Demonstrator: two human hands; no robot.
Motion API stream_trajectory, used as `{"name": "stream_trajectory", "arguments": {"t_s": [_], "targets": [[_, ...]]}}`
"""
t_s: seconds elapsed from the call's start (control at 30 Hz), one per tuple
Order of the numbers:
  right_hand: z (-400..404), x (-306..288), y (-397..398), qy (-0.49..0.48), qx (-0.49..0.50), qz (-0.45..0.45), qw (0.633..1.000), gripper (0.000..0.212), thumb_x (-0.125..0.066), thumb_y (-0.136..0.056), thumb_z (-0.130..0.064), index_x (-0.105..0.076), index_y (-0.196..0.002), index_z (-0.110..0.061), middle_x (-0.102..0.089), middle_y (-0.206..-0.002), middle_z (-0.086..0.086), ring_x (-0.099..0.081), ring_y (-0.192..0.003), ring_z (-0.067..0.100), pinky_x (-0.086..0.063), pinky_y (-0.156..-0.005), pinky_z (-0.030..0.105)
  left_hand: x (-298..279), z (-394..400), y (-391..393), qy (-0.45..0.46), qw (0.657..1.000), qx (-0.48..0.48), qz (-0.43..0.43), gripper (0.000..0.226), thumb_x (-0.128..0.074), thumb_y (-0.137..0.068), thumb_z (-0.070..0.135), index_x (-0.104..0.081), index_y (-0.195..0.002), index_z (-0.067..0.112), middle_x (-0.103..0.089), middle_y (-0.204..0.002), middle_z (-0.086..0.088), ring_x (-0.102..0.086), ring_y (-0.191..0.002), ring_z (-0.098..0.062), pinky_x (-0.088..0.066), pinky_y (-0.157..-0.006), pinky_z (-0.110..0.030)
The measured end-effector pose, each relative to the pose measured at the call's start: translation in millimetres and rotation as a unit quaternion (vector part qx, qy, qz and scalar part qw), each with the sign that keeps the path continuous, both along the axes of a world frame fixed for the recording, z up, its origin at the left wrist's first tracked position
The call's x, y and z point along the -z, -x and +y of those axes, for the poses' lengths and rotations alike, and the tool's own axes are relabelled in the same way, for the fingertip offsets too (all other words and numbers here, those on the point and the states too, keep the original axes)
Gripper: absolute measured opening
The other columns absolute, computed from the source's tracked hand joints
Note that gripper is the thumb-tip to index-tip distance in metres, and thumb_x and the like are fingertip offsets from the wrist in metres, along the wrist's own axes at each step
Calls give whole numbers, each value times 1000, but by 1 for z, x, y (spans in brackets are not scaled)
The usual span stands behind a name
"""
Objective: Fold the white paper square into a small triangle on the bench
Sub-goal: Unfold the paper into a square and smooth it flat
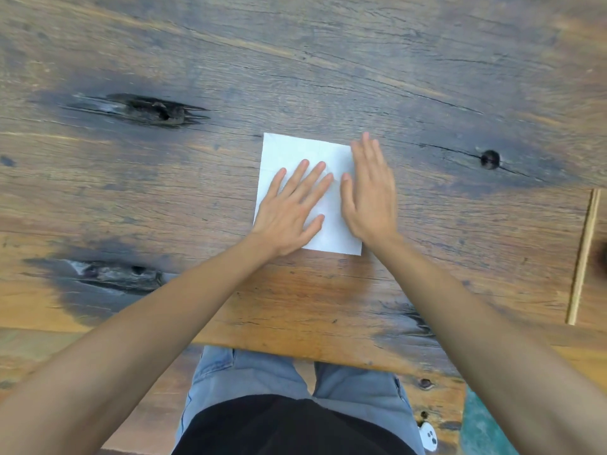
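Note:
A white paper square (292, 152) lies flat and unfolded on the wooden bench (328, 77), near its middle, with faint crease lines across it. My left hand (290, 208) rests palm down on the paper's lower left part, fingers spread. My right hand (369, 192) lies flat along the paper's right edge, fingers together and pointing away from me, partly on the paper and partly on the wood. Neither hand grips anything. The hands hide much of the sheet's lower half.
The bench has dark knots and cracks at the left (151, 110) and lower left (121, 274), and a round hole (490, 159) at the right. A thin wooden strip (584, 257) lies at the right edge. The near bench edge (295, 351) runs just above my knees.

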State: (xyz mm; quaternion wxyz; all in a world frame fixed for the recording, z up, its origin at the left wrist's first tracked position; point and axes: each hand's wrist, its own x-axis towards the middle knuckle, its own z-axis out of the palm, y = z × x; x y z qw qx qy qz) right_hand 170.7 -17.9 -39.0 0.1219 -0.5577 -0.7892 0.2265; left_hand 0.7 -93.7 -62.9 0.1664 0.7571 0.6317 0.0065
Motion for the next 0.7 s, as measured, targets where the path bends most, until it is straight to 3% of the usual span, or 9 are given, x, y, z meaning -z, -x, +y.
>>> {"name": "stream_trajectory", "arguments": {"t_s": [0.17, 0.37, 0.7], "targets": [[-26, 19, 27, 20, -77, -107, 991, 69, -41, -105, -43, -19, -166, -18, -9, -175, 4, -6, -162, 21, -8, -131, 44, 9, 2, 13, -13, 999, -43, 12, 67, -31, -103, 37, -14, -164, 16, -11, -174, -3, -9, -161, -24, -12, -130, -50], [-28, 36, 15, 24, -39, -138, 989, 81, -35, -99, -65, -16, -167, -26, -6, -176, 5, -5, -163, 23, -7, -130, 47, 16, 3, 23, 3, 999, -45, 16, 72, -26, -102, 53, -12, -165, 20, -7, -174, -7, -6, -161, -26, -8, -129, -54], [-22, 36, 1, 30, -13, -147, 989, 85, -39, -97, -68, -15, -167, -27, -5, -176, 2, -4, -163, 22, -7, -130, 47, 20, -3, 43, 5, 993, -114, 29, 95, -36, -89, 73, -7, -165, 25, -6, -174, 3, -4, -161, -23, -8, -127, -57]]}}
